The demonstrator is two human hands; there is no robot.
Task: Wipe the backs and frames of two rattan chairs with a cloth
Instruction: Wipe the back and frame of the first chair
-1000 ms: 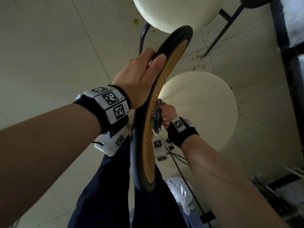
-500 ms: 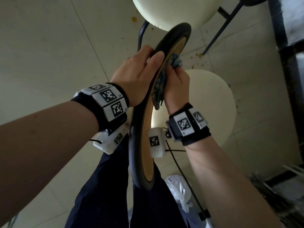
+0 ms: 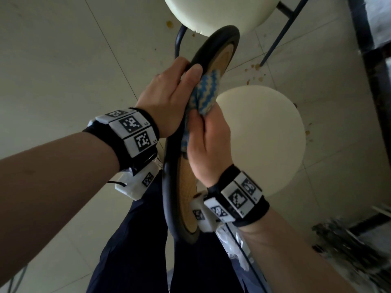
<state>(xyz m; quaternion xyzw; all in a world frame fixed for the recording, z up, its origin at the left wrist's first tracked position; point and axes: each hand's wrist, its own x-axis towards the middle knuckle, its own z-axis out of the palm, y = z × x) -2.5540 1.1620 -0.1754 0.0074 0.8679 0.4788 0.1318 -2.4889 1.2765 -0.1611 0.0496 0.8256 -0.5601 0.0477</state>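
I look straight down on the oval back of a rattan chair (image 3: 188, 206), a tan woven panel inside a thick dark frame (image 3: 169, 187). My left hand (image 3: 167, 100) grips the frame's upper left rim, thumb hooked over the edge. My right hand (image 3: 207, 142) holds a blue and cream knitted cloth (image 3: 206, 90) bunched in its fingers and presses it against the woven panel just under the left thumb. Below the back lies this chair's round cream seat (image 3: 268, 140).
A second chair's cream seat (image 3: 215, 11) with dark metal legs (image 3: 275, 41) stands just beyond. Pale tiled floor (image 3: 63, 60) with small brown stains spreads to the left. A dark frame runs along the right edge. My dark trousers and a white plastic bag (image 3: 232, 246) are below.
My right hand has risen with the cloth from low beside the seat up along the woven panel to just under my left thumb. The left hand keeps its grip on the rim.
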